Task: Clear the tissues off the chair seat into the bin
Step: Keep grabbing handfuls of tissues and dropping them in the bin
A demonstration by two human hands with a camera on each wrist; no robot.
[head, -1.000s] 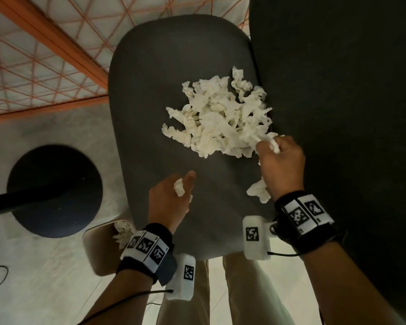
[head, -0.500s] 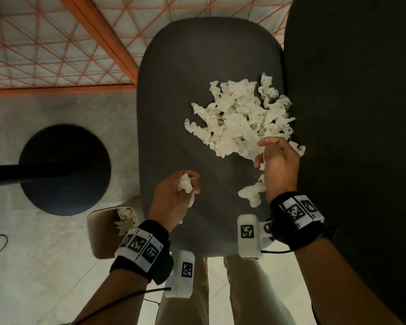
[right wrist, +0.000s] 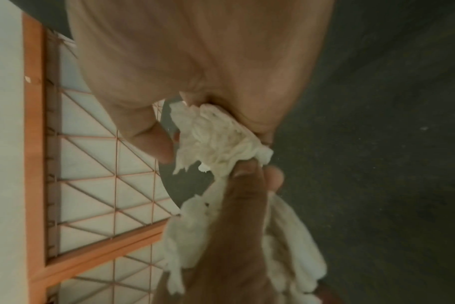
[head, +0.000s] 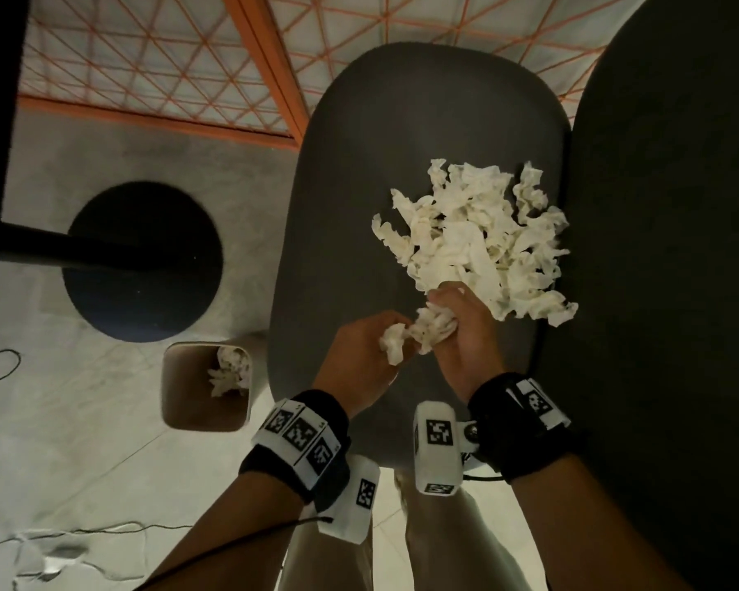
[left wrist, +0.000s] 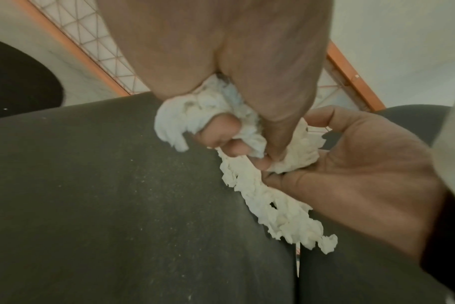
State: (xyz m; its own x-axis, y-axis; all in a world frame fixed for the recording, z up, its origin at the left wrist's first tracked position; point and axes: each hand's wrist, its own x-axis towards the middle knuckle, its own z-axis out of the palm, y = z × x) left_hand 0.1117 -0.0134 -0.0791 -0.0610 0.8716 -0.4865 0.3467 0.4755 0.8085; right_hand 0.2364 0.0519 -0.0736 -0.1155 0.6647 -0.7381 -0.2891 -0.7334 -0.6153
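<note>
1. Tissues (head: 474,241): crumpled white pile on the chair seat (head: 359,185), spread over the seat's right half, reaching its right edge beside the dark backrest (head: 679,249).
2. Left hand (head: 359,360): over the near part of the seat, fingers curled round a small wad (head: 393,345) of tissue. Left wrist view confirms the wad is clamped between thumb and curled fingertips (left wrist: 221,127).
3. Right hand (head: 466,334): just beside the left hand, at the near edge of the pile. Fingers curled round a larger bunch (head: 436,326) of tissue; the right wrist view shows that bunch (right wrist: 216,131) squeezed in the palm.
4. Contact: the two held lumps touch each other between the hands. The left thumb (right wrist: 234,205) presses against the right hand's bunch.
5. Bin (head: 180,390): tan, open-topped, on the floor just off the seat's near left corner. Some crumpled tissue (head: 229,373) lies inside it.
6. Round black base (head: 141,262): on the floor left of the seat, beyond the bin.
</note>
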